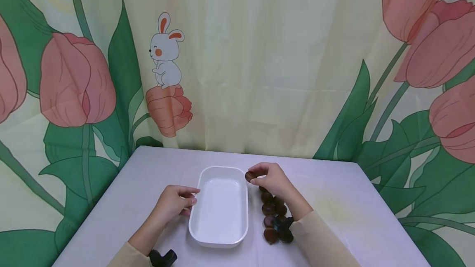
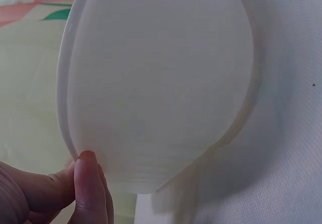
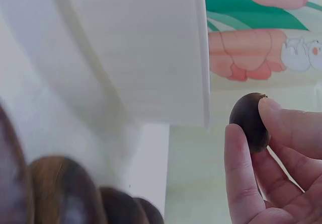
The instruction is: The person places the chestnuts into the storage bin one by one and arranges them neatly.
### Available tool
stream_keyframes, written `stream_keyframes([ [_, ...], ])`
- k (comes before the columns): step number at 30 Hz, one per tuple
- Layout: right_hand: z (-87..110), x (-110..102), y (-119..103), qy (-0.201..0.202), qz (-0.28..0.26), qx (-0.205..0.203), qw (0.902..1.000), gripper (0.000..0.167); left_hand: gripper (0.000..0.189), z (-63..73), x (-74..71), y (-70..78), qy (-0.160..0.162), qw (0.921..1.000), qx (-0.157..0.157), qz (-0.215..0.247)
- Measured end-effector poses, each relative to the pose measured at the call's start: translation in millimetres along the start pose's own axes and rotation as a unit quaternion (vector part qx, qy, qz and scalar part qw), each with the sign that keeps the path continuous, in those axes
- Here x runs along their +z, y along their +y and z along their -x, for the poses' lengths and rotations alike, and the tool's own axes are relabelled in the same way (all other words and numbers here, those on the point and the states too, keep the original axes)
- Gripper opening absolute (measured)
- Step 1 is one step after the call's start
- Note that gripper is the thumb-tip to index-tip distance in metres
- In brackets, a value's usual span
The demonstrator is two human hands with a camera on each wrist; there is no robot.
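Observation:
A white rectangular tray [image 1: 219,238] with rounded corners stands on the table, its inside bare. My left hand [image 1: 173,203] pinches the tray's left rim between thumb and fingers; the left wrist view shows those fingers [image 2: 90,183] at the edge of the tray's wall [image 2: 161,83]. Just off the tray's far right corner, my right hand [image 1: 272,180] holds a brown chestnut [image 1: 250,176]. In the right wrist view that chestnut [image 3: 250,122] is pinched between thumb and fingertips, apart from the tray. More chestnuts [image 1: 271,235] lie to the right of the tray, partly under the right forearm.
The table [image 1: 334,201] has a white cover. The several loose chestnuts form rough rows close beside the tray's right side. Behind the table's far edge hangs a curtain [image 1: 259,73] printed with tulips and a rabbit.

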State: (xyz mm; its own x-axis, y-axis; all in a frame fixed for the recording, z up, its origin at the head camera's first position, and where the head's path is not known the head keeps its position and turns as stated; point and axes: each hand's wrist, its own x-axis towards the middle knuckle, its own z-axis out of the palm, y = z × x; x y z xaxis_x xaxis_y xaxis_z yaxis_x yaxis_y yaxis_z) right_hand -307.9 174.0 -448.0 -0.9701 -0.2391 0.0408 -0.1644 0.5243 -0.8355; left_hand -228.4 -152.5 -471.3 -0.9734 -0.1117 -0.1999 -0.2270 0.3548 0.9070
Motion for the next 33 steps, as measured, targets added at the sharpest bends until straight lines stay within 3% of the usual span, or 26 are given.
stream_keyframes([
  [9, -9.9, 14.1, -12.2, -0.019, -0.006, -0.034, 0.9992, 0.027, 0.031, -0.6, -0.5, -0.3, -0.004, 1.0, 0.007, 0.002],
  [16, -17.7, 26.6, -23.4, -0.023, -0.008, -0.02, 0.9995, 0.027, 0.031, -0.1, -1.3, 0.0, -0.004, 1.0, 0.001, 0.002],
  [33, -33.6, 46.4, -45.9, -0.049, -0.032, -0.029, 0.9979, 0.031, 0.031, 0.6, -0.2, 0.5, -0.002, 0.9999, 0.0, 0.014],
])
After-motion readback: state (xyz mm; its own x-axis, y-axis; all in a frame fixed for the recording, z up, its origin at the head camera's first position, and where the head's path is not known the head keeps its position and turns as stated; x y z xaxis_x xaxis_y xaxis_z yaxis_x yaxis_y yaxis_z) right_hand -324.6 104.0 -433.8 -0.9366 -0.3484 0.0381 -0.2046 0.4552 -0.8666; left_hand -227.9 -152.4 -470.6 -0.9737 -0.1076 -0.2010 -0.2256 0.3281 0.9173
